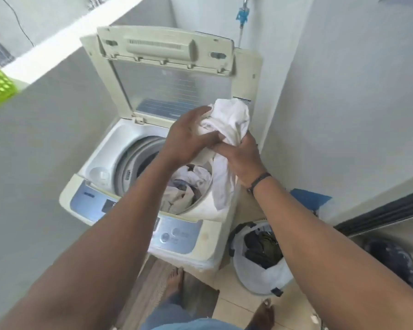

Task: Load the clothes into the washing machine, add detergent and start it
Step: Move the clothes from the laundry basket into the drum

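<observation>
Washer below both hands, lid raised upright beyond them; drum under the left wrist, part filled with pale crumpled clothes. Hamper on the floor beneath the right forearm, holding dark garments. White cloth bunched above the drum, tail hanging over the rim. Left hand gripping its upper bundle, fingers curled. Right hand clutching its middle, fist closed round it.

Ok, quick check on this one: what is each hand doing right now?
Left hand: fingers curled round the white garment above the washing machine.
Right hand: grips the same white garment lower down.
</observation>
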